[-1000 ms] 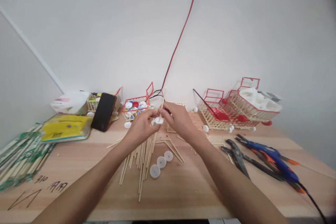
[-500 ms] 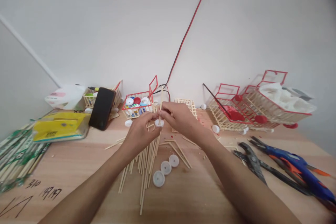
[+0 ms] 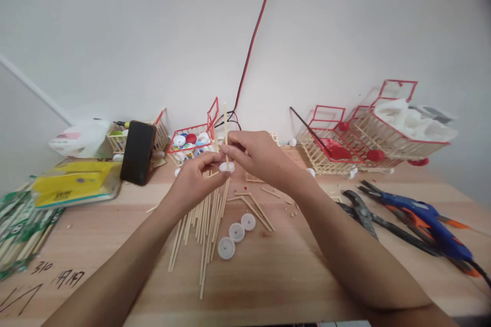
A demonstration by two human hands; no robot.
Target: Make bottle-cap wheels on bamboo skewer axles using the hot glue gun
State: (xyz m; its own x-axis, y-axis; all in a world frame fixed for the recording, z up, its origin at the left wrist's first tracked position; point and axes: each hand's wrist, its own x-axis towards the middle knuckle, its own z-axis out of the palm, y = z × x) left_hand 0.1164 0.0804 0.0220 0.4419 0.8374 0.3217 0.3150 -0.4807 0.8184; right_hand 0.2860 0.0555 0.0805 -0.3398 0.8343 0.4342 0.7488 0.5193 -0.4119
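Above the wooden table, my left hand (image 3: 194, 179) pinches a small white bottle cap (image 3: 227, 167). My right hand (image 3: 258, 156) grips a thin wooden stick (image 3: 225, 125) that stands upright, its lower end passing through the cap. Under the hands lies a loose bundle of wooden sticks (image 3: 203, 219). Three white caps (image 3: 236, 232) rest in a row on the table just in front of them.
Stick-built carts with red frames (image 3: 356, 140) stand at the back right; a small basket of caps (image 3: 192, 143) and a black phone (image 3: 137, 152) at the back left. Pliers (image 3: 360, 212) and a blue glue gun (image 3: 425, 219) lie at the right. A yellow pack (image 3: 72, 186) lies at the left.
The stick stands higher above my right hand's fingers than before, with the cap staying at my left fingertips. The view has shifted slightly.
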